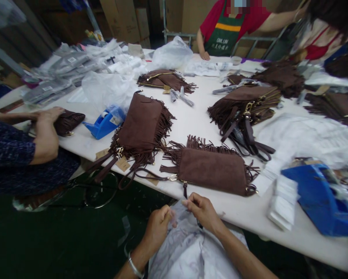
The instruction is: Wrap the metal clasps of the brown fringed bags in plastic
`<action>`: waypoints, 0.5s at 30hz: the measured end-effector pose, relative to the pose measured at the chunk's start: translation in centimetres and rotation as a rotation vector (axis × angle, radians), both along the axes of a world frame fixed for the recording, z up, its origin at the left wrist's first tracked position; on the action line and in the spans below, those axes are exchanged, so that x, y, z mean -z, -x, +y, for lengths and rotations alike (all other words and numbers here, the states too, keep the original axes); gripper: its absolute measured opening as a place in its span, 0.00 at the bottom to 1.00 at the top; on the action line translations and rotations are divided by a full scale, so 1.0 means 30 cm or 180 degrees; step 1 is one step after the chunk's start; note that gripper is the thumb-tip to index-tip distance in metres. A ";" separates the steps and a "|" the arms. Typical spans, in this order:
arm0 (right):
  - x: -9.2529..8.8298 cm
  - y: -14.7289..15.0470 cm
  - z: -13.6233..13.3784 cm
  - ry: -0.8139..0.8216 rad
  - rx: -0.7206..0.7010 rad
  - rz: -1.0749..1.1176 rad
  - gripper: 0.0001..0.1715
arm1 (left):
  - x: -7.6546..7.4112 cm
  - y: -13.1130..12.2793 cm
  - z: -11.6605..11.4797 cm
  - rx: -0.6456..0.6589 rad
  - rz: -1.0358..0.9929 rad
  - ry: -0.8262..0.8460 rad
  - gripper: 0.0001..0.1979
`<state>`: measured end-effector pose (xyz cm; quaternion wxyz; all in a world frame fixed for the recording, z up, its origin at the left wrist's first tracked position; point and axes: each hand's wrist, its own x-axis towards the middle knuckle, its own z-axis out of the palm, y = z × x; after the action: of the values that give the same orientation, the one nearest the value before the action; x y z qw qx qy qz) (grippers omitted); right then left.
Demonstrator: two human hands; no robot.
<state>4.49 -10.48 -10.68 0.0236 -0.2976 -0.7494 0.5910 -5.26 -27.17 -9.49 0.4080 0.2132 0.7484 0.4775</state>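
My left hand [158, 225] is closed, its thumb and fingers pinching the edge of a thin clear plastic bag [180, 211]. Opposite it, my right hand [203, 211] pinches the same bag near the table's front edge. The film hangs over my lap, and its lower part is hard to tell from the pale patterned cloth [197, 255] there. Just beyond my hands, a brown fringed handbag [213, 168] lies flat, its wrist strap stretched to the left. Another brown fringed bag [140, 122] lies behind it to the left, with tan tags by its strap.
A blue tape dispenser [105, 122] stands at left, near a co-worker's hands [49, 116] on a brown bag. At right are a larger blue dispenser [322, 201], a white paper stack [283, 201] and piled fringed bags [245, 104]. Another person in a green apron [224, 37] stands across the table.
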 end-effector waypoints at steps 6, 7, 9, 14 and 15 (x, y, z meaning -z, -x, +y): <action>0.011 0.019 -0.034 0.0166 0.0199 -0.0041 0.23 | -0.001 0.000 -0.020 -0.0050 -0.0606 -0.0157 0.26; 0.008 0.015 -0.038 0.0462 0.0212 -0.0048 0.22 | 0.001 0.001 -0.026 -0.0090 -0.0635 -0.0151 0.26; -0.001 0.002 -0.048 0.1025 0.0152 -0.0045 0.21 | 0.004 0.003 -0.038 -0.0150 -0.0642 -0.0146 0.26; -0.016 -0.019 -0.074 0.1432 -0.0026 -0.0128 0.19 | 0.023 0.002 -0.054 -0.0050 -0.0658 -0.0153 0.26; -0.017 -0.018 -0.079 0.1382 0.0000 -0.0134 0.19 | 0.030 0.001 -0.052 -0.0039 -0.0663 -0.0184 0.25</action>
<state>5.04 -12.85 -10.18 -0.0568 -0.3079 -0.6049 0.7322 -5.29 -28.74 -10.39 0.4743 0.1695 0.6891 0.5210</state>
